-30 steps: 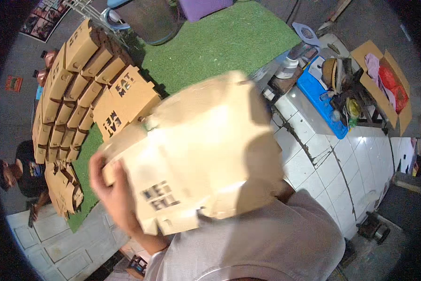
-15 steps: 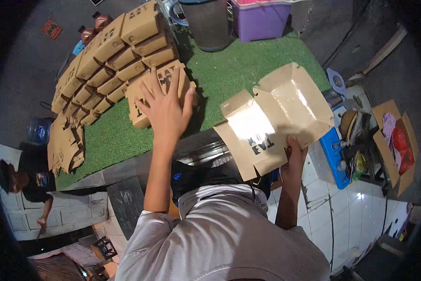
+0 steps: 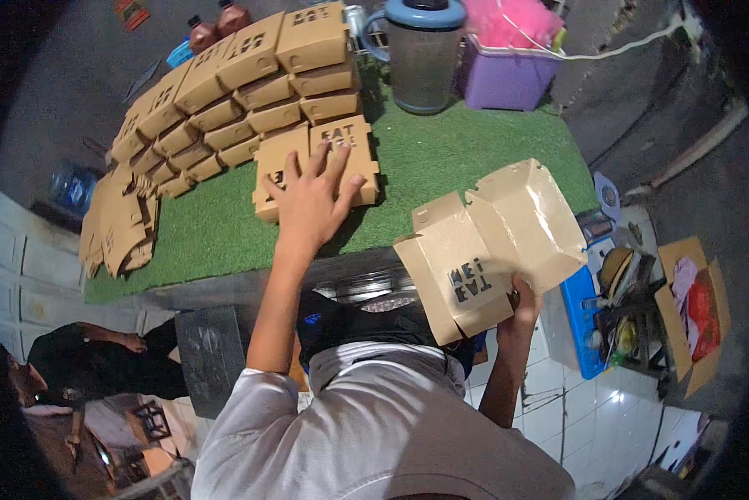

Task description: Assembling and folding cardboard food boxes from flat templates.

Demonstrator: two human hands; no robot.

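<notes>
My left hand [image 3: 309,200] lies with spread fingers over two closed brown cardboard food boxes [image 3: 360,171] that sit side by side near the table's front edge. In my right hand [image 3: 521,312] is an unfolded brown food box [image 3: 528,221], gripped by its lower right edge. Its tray part stands partly formed with a shiny inside, while the lid panel [image 3: 447,246] with dark lettering lies spread open. The unfolded box is held beyond the table's front edge. Behind my left hand rises a stack of closed food boxes [image 3: 241,100], several rows high.
Flat unfolded cardboard pieces [image 3: 120,221] lie at the left end of the green turf-covered table [image 3: 428,154]. A blue-lidded jug [image 3: 424,62] and a purple tub [image 3: 512,79] stand at the back. A carton [image 3: 683,317] is at right; another person [image 3: 99,362] is at lower left.
The view has shifted, so the table sits lower and further right in it. My left hand stays over the boxes; my right still holds the unfolded box. The other person has shifted position.
</notes>
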